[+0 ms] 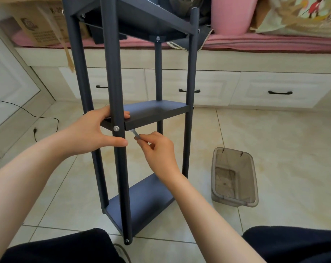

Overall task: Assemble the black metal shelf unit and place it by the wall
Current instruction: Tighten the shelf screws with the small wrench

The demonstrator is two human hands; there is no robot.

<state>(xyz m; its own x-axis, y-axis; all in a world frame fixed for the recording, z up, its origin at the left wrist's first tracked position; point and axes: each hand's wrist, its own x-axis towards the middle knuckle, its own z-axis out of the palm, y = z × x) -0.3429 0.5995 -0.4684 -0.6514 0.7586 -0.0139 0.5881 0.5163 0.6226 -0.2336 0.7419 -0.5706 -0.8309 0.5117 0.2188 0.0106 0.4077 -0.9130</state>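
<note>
At frame centre, the left hand (96,130) grips the shelf unit's (153,112) front post; the right hand (157,149) pinches a small metal tool (134,133) under the middle shelf.

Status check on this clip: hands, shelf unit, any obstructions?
Left hand grips front post at middle shelf. Right hand pinches small metal tool under that shelf. Shelf unit upright on tile; plastic bin alongside, apart.

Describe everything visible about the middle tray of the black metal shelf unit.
The middle tray is a shallow, matte black metal rectangle with low walls. It sits level between the upright round poles, about halfway up, and a silver bolt fixes its near corner to the front pole. The left hand grips that corner and pole. The right hand pinches a small silver tool just under its front edge.
</note>
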